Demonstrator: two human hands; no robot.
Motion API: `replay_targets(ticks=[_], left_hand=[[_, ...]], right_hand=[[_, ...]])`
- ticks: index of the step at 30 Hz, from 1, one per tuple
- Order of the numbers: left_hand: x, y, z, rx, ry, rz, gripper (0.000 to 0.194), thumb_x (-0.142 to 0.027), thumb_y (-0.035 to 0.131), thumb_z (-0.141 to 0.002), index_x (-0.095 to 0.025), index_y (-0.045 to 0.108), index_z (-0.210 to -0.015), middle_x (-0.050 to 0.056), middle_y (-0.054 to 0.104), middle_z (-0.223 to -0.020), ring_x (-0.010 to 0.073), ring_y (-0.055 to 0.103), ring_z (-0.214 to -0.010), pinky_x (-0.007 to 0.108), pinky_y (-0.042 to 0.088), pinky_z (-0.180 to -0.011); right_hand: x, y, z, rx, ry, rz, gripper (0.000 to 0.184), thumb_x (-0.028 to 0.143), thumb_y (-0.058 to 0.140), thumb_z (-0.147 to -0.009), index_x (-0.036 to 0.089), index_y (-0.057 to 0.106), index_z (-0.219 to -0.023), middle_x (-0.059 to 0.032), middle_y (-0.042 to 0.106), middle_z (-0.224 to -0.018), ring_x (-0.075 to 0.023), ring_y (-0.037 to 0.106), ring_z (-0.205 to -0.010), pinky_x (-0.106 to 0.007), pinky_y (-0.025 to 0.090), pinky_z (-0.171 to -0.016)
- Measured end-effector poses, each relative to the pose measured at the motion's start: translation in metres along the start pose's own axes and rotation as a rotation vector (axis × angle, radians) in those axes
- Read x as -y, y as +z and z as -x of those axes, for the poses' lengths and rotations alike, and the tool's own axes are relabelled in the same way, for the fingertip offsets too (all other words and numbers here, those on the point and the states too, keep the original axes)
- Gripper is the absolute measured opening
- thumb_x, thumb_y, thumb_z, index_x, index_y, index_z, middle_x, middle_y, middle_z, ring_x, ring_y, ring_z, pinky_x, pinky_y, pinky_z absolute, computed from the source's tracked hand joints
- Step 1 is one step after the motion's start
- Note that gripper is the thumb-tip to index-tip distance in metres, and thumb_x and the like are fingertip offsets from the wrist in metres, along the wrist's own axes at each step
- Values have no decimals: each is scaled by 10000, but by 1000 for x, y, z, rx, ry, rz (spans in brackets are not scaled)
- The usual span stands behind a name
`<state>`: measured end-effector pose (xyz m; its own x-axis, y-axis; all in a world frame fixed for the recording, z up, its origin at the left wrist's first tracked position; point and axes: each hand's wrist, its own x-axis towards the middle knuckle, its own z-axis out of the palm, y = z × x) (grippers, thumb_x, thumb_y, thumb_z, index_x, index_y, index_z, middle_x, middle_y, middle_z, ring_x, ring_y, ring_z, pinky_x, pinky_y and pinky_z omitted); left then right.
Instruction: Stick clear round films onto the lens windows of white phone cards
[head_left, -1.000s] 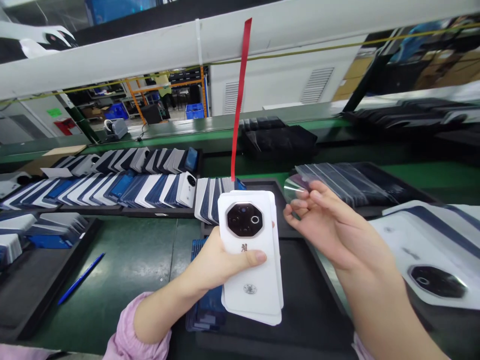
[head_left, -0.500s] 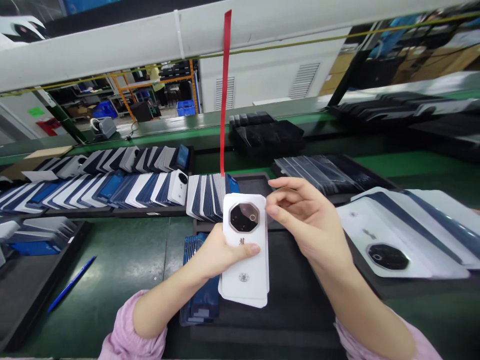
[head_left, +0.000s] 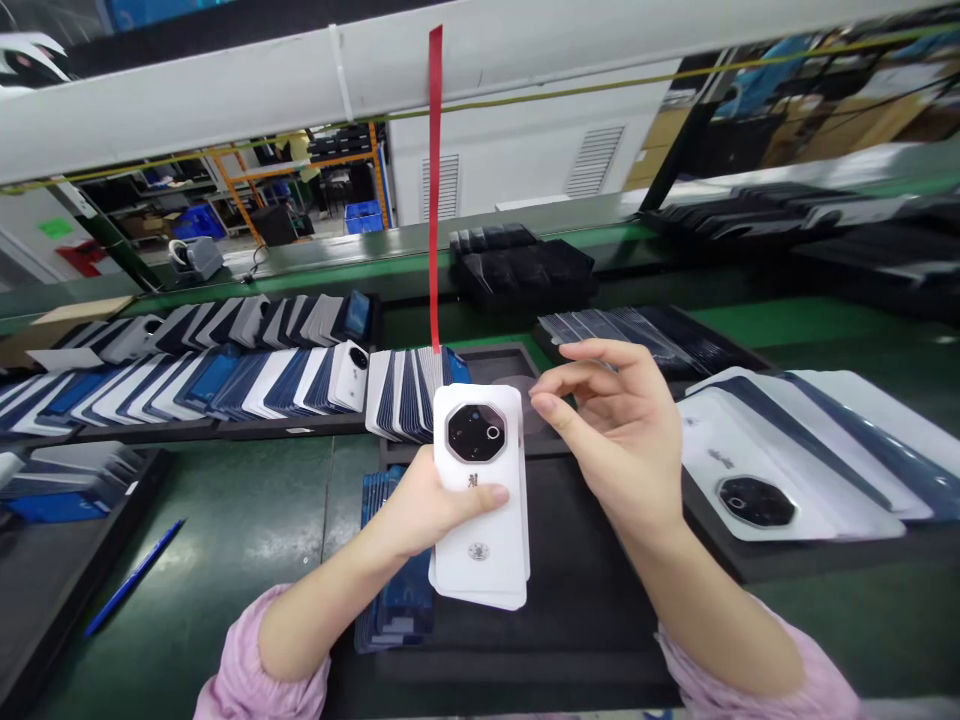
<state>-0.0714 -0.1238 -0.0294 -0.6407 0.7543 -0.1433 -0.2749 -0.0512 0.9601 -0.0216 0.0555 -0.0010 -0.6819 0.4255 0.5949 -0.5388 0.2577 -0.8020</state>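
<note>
Right hand [head_left: 622, 440] drawn back off white covers [head_left: 480, 510]; left hand [head_left: 427, 500] gripping.

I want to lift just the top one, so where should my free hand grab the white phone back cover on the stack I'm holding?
Pinch the top white cover at its upper right corner, coming from the right hand: that edge is bare, while the left hand thumb crosses its middle.

the left hand [head_left: 420, 500] grips a small stack of white phone back covers [head_left: 480, 500], thumb across the top one; the right hand [head_left: 622, 440] hovers just beside its upper corner, fingers loosely curled.
</note>
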Motion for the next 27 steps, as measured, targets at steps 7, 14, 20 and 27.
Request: replay_targets(ticks=[7,14,20,27], left_hand=[[4,0,-5,24,-15,51,622,-430,922,-658,-137,657,-1138,174,704,-1212,352,668,-1121,402,556,-872],[7,1,-8,55,-30,41,612,-436,915,-667,-133,667,-1137,170,707,-1218,269,707,-922,390,551,-851],[8,0,-8,51,-60,62,614,-424,918,-665,-143,656,-1144,178,697,-1229,341,685,-1078,390,552,-847],[6,3,-5,48,-56,81,614,-407,920,-668,-151,637,-1148,178,696,-1244,375,656,-1173,378,556,-836]], right_hand=[[-5,1,-1,124,139,-54,357,306,819,-828,270,589,-1099,21,709,-780,-174,686,-724,-322,558,-714],[-9,4,-4,238,239,-112,411,334,860,-786,255,591,-1086,20,724,-750,-152,656,-690,-293,525,-700],[-9,-1,-6,299,263,-98,416,322,852,-789,253,589,-1103,23,720,-746,-150,647,-687,-291,516,-693],[-5,1,-2,269,219,-64,328,243,797,-820,254,604,-1085,27,716,-753,-145,639,-698,-289,513,-706]])
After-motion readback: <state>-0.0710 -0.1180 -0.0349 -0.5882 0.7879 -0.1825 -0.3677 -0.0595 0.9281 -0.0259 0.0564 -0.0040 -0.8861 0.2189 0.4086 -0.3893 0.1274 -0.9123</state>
